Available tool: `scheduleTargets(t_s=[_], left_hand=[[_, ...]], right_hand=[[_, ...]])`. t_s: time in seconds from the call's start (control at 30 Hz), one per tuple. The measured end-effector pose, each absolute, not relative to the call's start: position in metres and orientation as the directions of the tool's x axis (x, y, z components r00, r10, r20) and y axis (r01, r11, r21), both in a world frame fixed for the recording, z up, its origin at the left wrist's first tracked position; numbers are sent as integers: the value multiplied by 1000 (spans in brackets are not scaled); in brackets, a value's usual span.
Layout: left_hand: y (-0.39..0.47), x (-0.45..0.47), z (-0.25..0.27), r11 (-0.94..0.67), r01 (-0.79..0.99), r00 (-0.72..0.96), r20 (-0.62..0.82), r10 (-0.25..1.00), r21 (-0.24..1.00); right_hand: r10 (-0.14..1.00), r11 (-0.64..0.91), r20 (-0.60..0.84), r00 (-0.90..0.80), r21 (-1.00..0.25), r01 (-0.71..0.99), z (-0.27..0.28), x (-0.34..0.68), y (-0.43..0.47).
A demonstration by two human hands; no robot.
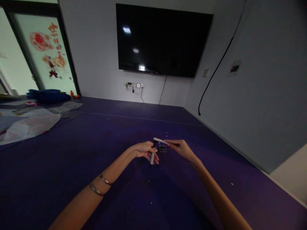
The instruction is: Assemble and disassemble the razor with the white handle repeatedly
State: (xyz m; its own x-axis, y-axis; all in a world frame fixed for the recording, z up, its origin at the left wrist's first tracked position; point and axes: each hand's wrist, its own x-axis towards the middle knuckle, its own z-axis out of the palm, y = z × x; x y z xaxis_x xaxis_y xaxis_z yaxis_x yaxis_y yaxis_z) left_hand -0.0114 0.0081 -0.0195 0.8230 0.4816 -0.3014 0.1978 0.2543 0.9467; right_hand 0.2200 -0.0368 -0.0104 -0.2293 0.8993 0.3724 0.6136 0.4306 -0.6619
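Observation:
Ahead of me, my left hand (146, 149) grips the upright white-and-black rod (152, 157) of a jointed piece, with its fingers around the shaft. At the top, a black joint links the rod to a slim white arm (160, 140) that points right. My right hand (181, 149) pinches the far end of that arm between thumb and fingers. Just behind, between my hands, a small dark square item (163, 148) lies on the purple surface (115, 195); its kind is too small to make out. Two bracelets circle my left forearm.
Small white bits are scattered over the surface. Clear and white plastic sheets (35, 126) and a blue cloth bundle (49, 95) lie at the left. A large screen (163, 40) hangs on the back wall; a black cable (216, 70) dangles down the right wall.

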Motion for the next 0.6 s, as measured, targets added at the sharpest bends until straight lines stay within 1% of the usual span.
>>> scheduleTargets(t_s=[0.1,0.2,0.27,0.4,0.47,0.53,0.6], left_hand=[[8,-12,-18,258,167,823,-279,495,952],[6,-12,-17,260,139,823,-258,506,955],[5,-12,-15,265,145,820,-266,507,953],[3,-11,-13,270,154,820,-276,502,950],[2,-10,-12,273,142,818,-268,508,951],[1,-10,-10,279,133,816,-265,514,951],[1,-11,-9,282,129,821,-262,506,951]], right_hand=[[900,415,400,-173,-662,624,-9,221,-38],[895,443,372,-245,-684,580,-7,222,-39],[901,433,348,-260,-682,589,-6,225,-38],[916,380,368,-158,-676,631,-7,231,-36],[912,398,366,-183,-692,601,-7,232,-36],[906,422,344,-246,-705,570,-7,232,-37],[907,421,332,-259,-709,566,-7,233,-37]])
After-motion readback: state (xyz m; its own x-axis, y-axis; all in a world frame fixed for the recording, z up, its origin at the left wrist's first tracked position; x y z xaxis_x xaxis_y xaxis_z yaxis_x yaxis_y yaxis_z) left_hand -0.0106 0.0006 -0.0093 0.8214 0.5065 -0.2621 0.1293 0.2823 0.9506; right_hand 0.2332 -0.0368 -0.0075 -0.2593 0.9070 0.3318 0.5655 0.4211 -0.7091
